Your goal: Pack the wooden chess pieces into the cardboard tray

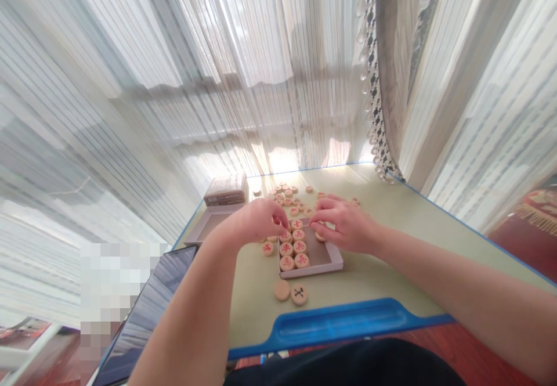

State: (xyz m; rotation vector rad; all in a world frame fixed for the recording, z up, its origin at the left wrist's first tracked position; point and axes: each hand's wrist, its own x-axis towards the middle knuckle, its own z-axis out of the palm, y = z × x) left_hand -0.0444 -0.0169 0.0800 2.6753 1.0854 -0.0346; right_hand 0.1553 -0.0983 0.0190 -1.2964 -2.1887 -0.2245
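A shallow white box tray (331, 265) lies on the pale green table (391, 270) and holds several round wooden chess pieces (293, 249) with red characters, set in two rows. My left hand (259, 219) curls over the tray's far left corner, fingertips pinched at a piece there. My right hand (343, 220) rests on the tray's far right side, fingers bent around a piece (321, 236). Two loose pieces (291, 292), one with a black character, lie in front of the tray. Many more pieces (289, 194) are scattered beyond the hands.
A box lid (209, 226) and a dark stacked box (226, 190) sit at the table's far left. A blue moulded groove (339, 323) runs along the near edge. Sheer striped curtains (217, 72) hang behind. A dark tablet-like screen (143, 316) leans at the lower left.
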